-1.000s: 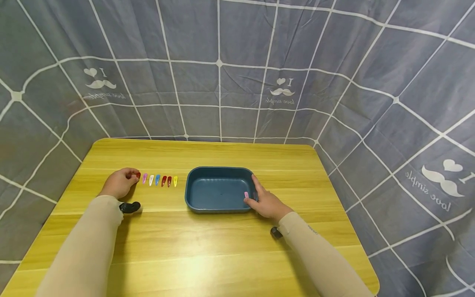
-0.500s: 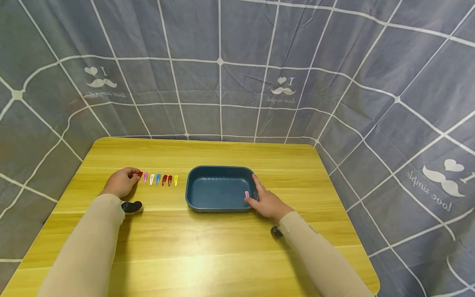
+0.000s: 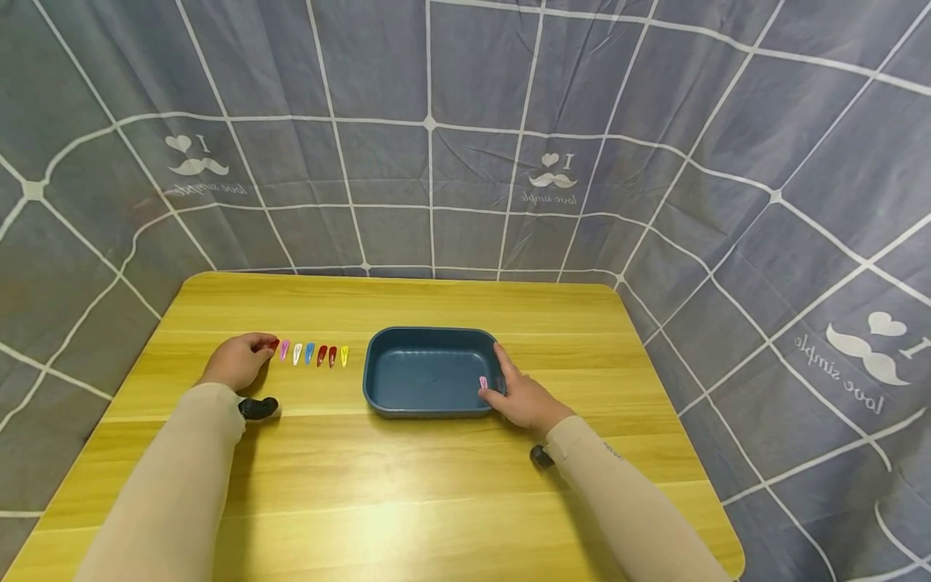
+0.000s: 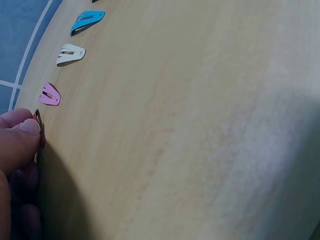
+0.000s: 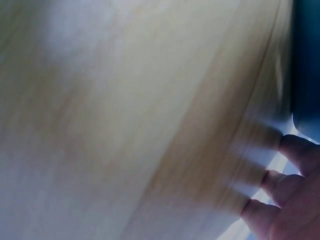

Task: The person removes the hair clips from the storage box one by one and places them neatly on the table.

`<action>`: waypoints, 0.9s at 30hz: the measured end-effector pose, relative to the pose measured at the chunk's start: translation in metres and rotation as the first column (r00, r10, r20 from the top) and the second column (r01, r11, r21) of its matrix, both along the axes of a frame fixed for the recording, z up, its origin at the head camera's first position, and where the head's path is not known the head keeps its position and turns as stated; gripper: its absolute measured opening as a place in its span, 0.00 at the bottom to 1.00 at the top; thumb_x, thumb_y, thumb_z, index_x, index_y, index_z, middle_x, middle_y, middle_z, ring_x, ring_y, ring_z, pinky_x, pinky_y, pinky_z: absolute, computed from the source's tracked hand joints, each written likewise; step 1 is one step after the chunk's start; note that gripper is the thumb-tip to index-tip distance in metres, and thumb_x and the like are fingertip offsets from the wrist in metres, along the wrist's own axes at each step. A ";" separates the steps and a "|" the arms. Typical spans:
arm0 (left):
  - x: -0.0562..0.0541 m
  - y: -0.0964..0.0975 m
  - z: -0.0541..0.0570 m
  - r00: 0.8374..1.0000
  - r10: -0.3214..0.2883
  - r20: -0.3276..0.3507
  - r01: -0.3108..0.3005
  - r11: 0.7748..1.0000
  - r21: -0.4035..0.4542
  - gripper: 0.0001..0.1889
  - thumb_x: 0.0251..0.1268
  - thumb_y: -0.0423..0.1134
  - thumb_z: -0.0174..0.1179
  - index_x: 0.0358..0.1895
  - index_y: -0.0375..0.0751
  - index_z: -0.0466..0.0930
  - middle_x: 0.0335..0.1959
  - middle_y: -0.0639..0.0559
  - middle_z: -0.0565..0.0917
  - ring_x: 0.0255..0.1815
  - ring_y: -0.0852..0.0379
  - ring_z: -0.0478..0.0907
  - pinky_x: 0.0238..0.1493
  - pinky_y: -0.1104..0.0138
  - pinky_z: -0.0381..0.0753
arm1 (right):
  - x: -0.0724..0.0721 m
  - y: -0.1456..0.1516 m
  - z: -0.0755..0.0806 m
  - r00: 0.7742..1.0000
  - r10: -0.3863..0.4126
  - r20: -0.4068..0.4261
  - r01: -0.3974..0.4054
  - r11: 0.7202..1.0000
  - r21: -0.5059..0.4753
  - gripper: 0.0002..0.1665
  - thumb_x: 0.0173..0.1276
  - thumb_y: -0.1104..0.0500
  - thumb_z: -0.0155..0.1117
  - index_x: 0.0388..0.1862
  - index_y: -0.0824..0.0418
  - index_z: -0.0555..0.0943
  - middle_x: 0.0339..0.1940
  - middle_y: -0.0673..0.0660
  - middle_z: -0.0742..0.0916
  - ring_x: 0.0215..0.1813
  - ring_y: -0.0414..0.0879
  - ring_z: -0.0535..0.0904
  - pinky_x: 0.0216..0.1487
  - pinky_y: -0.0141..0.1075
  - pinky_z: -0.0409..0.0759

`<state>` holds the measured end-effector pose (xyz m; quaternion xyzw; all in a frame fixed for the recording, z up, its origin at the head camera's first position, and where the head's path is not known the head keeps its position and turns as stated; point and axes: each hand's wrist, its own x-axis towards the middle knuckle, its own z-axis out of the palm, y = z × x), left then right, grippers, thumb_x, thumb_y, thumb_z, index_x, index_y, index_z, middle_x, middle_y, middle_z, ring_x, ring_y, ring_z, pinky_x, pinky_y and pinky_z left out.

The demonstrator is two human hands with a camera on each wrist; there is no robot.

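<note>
At the left end of a row of hair clips, my left hand pinches a red hair clip between thumb and fingertip, close over the table. To its right lie a pink clip, a white clip, a blue clip, two more red clips and a yellow clip. My right hand grips the right side of a dark blue tray, thumb over the rim and fingers along the outside. Inside the tray, another pink clip shows at the thumb's tip.
The wooden table has rounded corners. A grey curtain with white lines hangs behind it and along both sides. Dark wrist devices stick out beneath the sleeves.
My left hand has shifted very slightly to the right, with the red hair clip still at its fingertips. The right hand, tray and other clips stay where they were.
</note>
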<state>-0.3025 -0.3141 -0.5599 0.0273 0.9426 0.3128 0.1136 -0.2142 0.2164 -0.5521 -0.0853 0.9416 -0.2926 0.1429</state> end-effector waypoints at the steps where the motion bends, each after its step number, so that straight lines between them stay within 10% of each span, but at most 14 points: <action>1: 0.000 0.000 0.000 1.000 -0.001 -0.003 0.001 1.000 -0.001 0.24 0.87 0.42 0.49 0.75 0.32 0.71 0.72 0.26 0.73 0.73 0.23 0.67 0.72 0.33 0.66 | 0.000 0.000 0.000 1.000 -0.001 -0.003 0.001 1.000 -0.001 0.58 0.78 0.33 0.57 0.88 0.34 0.30 0.78 0.67 0.75 0.73 0.64 0.78 0.77 0.59 0.70; 27: 0.004 -0.005 0.002 0.996 0.070 -0.056 -0.066 0.995 0.078 0.30 0.87 0.50 0.46 0.77 0.30 0.67 0.67 0.24 0.74 0.65 0.26 0.73 0.63 0.37 0.74 | 0.002 0.000 0.004 1.000 -0.002 -0.001 0.002 1.000 0.005 0.58 0.77 0.31 0.57 0.88 0.36 0.31 0.83 0.66 0.68 0.78 0.66 0.71 0.85 0.59 0.56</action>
